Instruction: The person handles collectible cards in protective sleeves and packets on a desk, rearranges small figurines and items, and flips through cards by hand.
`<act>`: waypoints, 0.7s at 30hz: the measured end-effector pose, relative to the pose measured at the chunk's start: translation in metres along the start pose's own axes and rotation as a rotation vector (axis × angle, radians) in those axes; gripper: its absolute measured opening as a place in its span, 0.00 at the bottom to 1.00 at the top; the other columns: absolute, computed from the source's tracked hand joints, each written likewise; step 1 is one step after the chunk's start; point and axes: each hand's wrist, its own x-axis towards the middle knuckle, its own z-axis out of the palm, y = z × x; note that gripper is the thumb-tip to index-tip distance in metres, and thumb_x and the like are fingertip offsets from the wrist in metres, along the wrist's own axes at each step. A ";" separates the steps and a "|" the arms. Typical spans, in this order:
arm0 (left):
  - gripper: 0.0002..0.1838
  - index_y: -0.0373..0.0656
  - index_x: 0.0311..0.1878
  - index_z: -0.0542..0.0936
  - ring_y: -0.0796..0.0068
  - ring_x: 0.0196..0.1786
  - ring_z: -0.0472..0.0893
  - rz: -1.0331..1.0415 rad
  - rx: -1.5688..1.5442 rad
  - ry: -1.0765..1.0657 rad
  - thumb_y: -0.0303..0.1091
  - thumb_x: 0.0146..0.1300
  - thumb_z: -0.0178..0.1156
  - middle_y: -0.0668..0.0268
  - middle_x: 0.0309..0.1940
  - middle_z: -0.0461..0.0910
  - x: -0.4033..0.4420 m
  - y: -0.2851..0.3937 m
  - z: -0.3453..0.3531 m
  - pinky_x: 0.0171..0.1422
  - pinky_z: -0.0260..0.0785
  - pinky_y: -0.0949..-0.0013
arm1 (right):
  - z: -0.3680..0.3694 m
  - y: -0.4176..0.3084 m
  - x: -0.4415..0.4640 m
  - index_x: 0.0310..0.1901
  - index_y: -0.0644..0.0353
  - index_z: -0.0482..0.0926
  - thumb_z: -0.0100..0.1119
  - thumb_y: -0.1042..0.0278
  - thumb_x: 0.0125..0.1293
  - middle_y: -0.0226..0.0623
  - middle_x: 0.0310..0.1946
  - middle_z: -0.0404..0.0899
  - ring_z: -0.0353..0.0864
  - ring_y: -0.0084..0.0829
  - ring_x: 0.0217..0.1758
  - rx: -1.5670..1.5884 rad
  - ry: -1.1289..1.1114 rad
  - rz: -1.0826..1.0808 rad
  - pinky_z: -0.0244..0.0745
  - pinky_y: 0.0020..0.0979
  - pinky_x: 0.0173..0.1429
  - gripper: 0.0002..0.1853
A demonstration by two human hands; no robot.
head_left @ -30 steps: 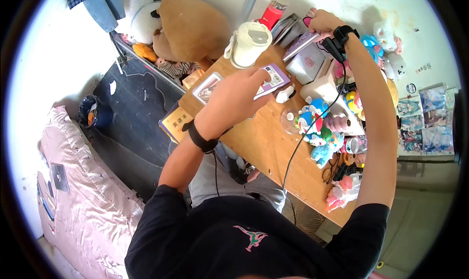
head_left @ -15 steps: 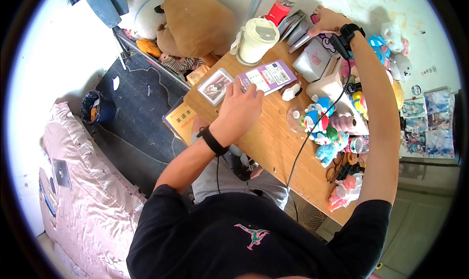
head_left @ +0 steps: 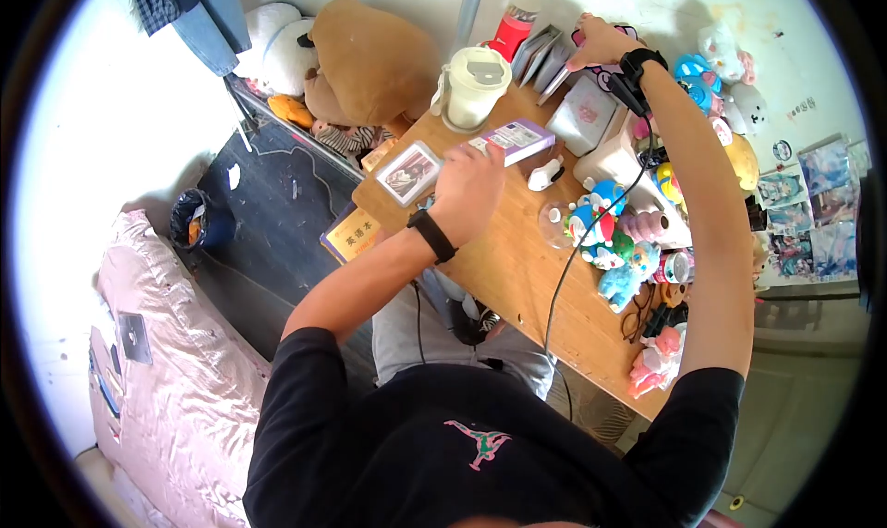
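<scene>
My left hand point(head_left: 469, 191) is closed at the near end of a purple-and-white box point(head_left: 520, 140) with a printed label. The box is tipped, so its long side shows; my fingertips are partly hidden. Left of that hand lies a framed picture card point(head_left: 409, 173) in a clear case. My right hand point(head_left: 605, 43) is at the back of the desk, its fingers curled over a pink-and-black cartoon bookend point(head_left: 610, 77) beside upright booklets point(head_left: 545, 57). Its far fingers are hard to see.
A cream lidded cup point(head_left: 476, 89) stands behind the box. A white computer mouse point(head_left: 546, 174) lies to its right. Plush toys and figures point(head_left: 601, 218) crowd the right side of the wooden desk point(head_left: 499, 269). A black cable point(head_left: 559, 297) crosses the desk.
My left hand has shifted slightly right, and the purple box has tipped from lying flat so its side shows. My right hand stays at the bookend. The whole view has shifted slightly.
</scene>
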 end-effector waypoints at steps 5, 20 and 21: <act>0.13 0.38 0.46 0.76 0.58 0.38 0.87 0.054 -0.176 0.040 0.27 0.59 0.65 0.55 0.35 0.85 0.014 -0.011 -0.032 0.36 0.81 0.61 | -0.012 -0.006 -0.017 0.43 0.71 0.81 0.82 0.58 0.42 0.45 0.29 0.84 0.83 0.33 0.24 0.120 0.073 -0.034 0.80 0.35 0.29 0.30; 0.11 0.37 0.48 0.75 0.49 0.36 0.87 0.281 -0.245 0.442 0.25 0.62 0.58 0.51 0.28 0.84 0.138 0.016 -0.089 0.37 0.80 0.51 | -0.017 0.007 -0.010 0.55 0.61 0.77 0.74 0.60 0.51 0.48 0.50 0.83 0.83 0.47 0.54 -0.035 0.031 -0.041 0.78 0.41 0.55 0.30; 0.13 0.38 0.51 0.74 0.47 0.36 0.87 0.287 -0.254 0.413 0.25 0.63 0.57 0.50 0.29 0.85 0.143 0.018 -0.089 0.37 0.80 0.49 | -0.017 0.007 -0.010 0.55 0.61 0.77 0.73 0.59 0.53 0.48 0.49 0.84 0.83 0.47 0.53 -0.002 0.028 -0.026 0.78 0.41 0.55 0.28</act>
